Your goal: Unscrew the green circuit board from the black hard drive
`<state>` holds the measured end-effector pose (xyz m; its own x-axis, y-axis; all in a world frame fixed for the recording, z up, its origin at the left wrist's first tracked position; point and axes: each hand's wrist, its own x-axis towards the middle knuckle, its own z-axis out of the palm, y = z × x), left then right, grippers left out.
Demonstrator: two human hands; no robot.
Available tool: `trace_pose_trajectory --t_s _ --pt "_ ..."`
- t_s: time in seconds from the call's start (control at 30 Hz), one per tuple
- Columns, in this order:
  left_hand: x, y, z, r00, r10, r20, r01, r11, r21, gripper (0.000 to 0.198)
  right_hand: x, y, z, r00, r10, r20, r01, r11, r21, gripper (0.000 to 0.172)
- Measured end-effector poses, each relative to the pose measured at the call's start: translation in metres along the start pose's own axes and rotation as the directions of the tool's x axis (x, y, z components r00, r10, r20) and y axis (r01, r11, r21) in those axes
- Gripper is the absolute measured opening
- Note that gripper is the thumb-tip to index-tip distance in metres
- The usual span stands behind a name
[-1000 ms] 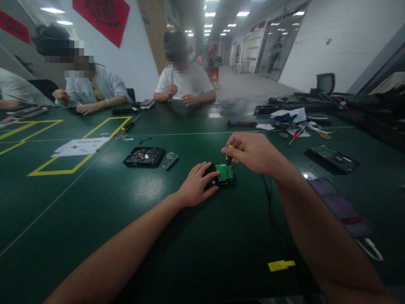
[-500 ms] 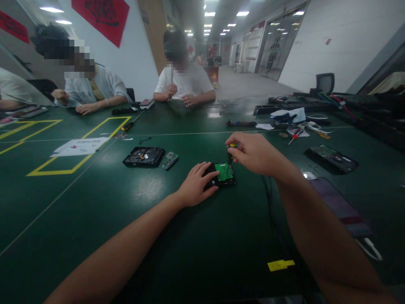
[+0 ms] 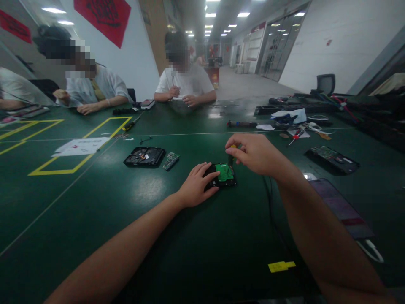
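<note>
A black hard drive with a green circuit board (image 3: 224, 172) lies on the dark green table (image 3: 152, 236). My left hand (image 3: 198, 184) rests over the drive's left part, its fingers spread and pressing on it. Above the drive's right side, my right hand (image 3: 249, 153) grips a screwdriver (image 3: 230, 159) with a yellow and dark handle. The screwdriver stands nearly upright, its tip down at the green board. To the left lie a loose circuit board (image 3: 171, 161) and a second black drive (image 3: 144, 156).
A third drive (image 3: 332, 160) and a phone (image 3: 341, 207) with a white cable lie right. Behind are a red screwdriver (image 3: 296, 135), a yellow-black screwdriver (image 3: 129, 126) and papers (image 3: 80, 146). Two people sit across the table; part of another shows far left.
My hands hold nearly the same pose on the drive and screwdriver. Across the table, the middle person's hands have shifted slightly. The whole view has moved a little.
</note>
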<state>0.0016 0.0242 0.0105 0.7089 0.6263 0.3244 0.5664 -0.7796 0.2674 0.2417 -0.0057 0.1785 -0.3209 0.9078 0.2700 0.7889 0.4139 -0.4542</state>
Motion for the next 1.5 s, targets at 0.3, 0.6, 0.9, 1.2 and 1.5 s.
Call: trace_pose_trajectory --t_s 0.3,0.6,0.9,1.2,1.5 --pt "0.0005 -0.0007 0.0001 1.0 -0.002 0.01 0.001 1.0 0.011 0.058 -0.0007 -0.0018 -0.0001 0.999 0.005 -0.036 -0.007 0.999 -0.051 0.016" --pt "-0.0001 -0.0005 0.0011 1.0 0.0 -0.003 0.0 1.0 0.011 0.058 0.0004 0.0019 -0.0004 0.998 0.03 -0.063 -0.031 0.999 -0.024 0.015" --pt "0.0006 -0.0006 0.0016 1.0 -0.004 -0.004 0.004 1.0 0.002 0.058 0.0001 0.0036 -0.0013 0.997 0.008 -0.081 -0.01 1.0 -0.018 0.012" --pt "0.0005 -0.0008 0.0009 1.0 -0.005 0.014 0.005 1.0 0.017 0.058 0.0001 0.0012 0.0006 0.995 0.022 -0.1 -0.021 1.0 0.009 0.018" --pt "0.0006 -0.0023 0.0016 1.0 0.001 0.002 -0.001 1.0 0.001 0.058 -0.0013 -0.0014 -0.0026 0.997 -0.005 -0.076 0.003 1.0 -0.019 0.016"
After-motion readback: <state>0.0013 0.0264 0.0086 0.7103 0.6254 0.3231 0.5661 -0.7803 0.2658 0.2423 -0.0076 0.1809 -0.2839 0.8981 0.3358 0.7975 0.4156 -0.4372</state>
